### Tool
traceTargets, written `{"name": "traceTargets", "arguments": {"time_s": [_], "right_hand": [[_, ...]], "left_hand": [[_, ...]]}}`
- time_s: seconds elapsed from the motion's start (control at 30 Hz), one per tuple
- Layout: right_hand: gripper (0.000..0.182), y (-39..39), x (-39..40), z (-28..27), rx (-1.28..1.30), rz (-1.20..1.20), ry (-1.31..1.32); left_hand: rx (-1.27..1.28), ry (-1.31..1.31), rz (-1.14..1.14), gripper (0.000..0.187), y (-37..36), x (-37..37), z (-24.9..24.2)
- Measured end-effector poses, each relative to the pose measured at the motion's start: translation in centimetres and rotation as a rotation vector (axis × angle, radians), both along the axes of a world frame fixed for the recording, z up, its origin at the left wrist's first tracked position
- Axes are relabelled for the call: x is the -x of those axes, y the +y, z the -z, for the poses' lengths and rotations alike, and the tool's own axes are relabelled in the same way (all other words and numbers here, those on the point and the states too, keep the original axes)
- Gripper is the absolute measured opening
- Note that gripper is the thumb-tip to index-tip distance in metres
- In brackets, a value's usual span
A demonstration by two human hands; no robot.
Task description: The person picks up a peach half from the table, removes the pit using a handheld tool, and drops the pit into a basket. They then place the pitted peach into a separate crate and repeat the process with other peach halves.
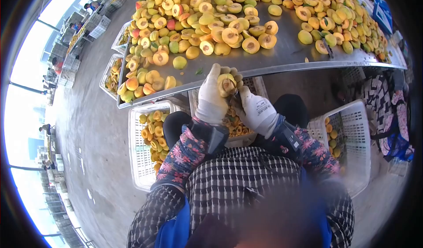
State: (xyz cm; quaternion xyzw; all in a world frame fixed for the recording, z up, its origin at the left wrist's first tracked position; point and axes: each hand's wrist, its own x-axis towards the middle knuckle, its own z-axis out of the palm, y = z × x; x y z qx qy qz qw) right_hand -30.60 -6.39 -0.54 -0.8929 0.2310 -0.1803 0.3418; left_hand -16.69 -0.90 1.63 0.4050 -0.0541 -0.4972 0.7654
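My left hand (210,96), in a white knit glove, holds a halved yellow peach (227,85) above the table's near edge, its cut face toward me. Close beside it, my right hand (259,112), gloved too, is closed around a thin dark tool (235,97) whose tip meets the fruit. Most of that tool is hidden by the fingers. Below both hands stands a crate (262,89) with pitted peach pieces (235,122) in it, partly covered by my wrists.
Many peach halves (194,23) are heaped on the metal table (282,49). White crates with fruit stand at my left (140,168) and right (354,129). At far right sits a person in patterned clothing (379,102). Other people and stacked crates line the left background.
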Motion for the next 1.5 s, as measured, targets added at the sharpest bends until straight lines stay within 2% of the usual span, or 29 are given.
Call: {"name": "traceTargets", "arguments": {"time_s": [0.03, 0.17, 0.27, 0.43, 0.53, 0.63, 0.67, 0.77, 0.8, 0.9, 1.03, 1.07, 1.17, 1.23, 1.3, 1.4, 1.5], "right_hand": [[0.031, -0.7, 0.4, 0.1, 0.037, -0.042, 0.012], [0.033, -1.4, 0.4, 1.3, 0.059, -0.078, 0.016], [0.034, 0.5, -0.2, 2.4, -0.176, 0.004, -0.080], [0.036, -0.9, 1.0, 0.2, -0.077, -0.084, 0.001], [0.037, -1.9, 1.4, 0.6, -0.087, -0.119, -0.035], [0.039, -1.1, 1.0, 0.4, -0.097, -0.060, -0.026], [0.038, -0.3, 0.9, 0.3, -0.094, -0.023, -0.004], [0.039, 0.3, 0.7, 1.3, -0.124, -0.049, -0.014], [0.039, 0.3, 0.9, 1.2, -0.174, -0.085, -0.041], [0.034, -0.1, 0.6, 1.9, -0.256, -0.181, -0.159], [0.032, -1.5, 1.1, 0.4, -0.204, -0.251, 0.000], [0.028, -1.4, 0.8, 2.4, -0.184, -0.246, -0.125], [0.024, -0.7, 0.7, 3.1, -0.332, -0.214, -0.179], [0.023, -0.1, 1.2, 0.7, -0.902, -0.230, -0.167], [0.023, 0.0, 1.4, 0.0, -1.205, -0.235, -0.155], [0.026, -0.5, 1.4, 1.6, -1.146, -0.262, -0.141], [0.030, -1.1, 1.1, 3.7, -0.838, -0.256, -0.105]], "left_hand": [[-0.028, -0.038, 0.059, 0.032, 0.3, -0.3, -0.1], [-0.065, -0.083, 0.050, 0.033, 0.4, 0.1, 0.1], [-0.051, -0.121, -0.021, 0.033, 0.1, 0.8, 0.0], [0.031, -0.168, -0.047, 0.035, 0.3, 1.4, 0.9], [0.025, -0.239, 0.159, 0.039, 0.3, -0.1, 0.0], [0.013, -0.071, 0.103, 0.045, 0.0, -0.2, 0.3], [-0.043, -0.144, -0.024, 0.050, -0.2, 0.8, 0.5], [-0.156, -0.265, -0.101, 0.051, -0.1, 1.5, 0.4], [-0.175, -0.321, -0.062, 0.051, 0.3, 1.5, 0.4], [-0.115, -0.372, -0.136, 0.050, 0.3, 1.6, 1.1], [-0.138, -0.458, 0.138, 0.048, 0.2, -0.3, 0.2], [-0.158, -0.451, 0.176, 0.048, 0.1, -0.5, 0.3], [-0.107, -0.426, 0.282, 0.050, 0.1, -1.1, 0.7], [-0.127, -0.425, 0.256, 0.052, 0.1, -1.0, 1.4], [-0.151, -0.416, 0.244, 0.054, 0.0, -0.8, 1.6], [-0.203, -0.399, 0.250, 0.054, -0.2, -0.7, 1.5], [-0.245, -0.423, 0.259, 0.054, -0.4, -0.7, 1.7]]}}
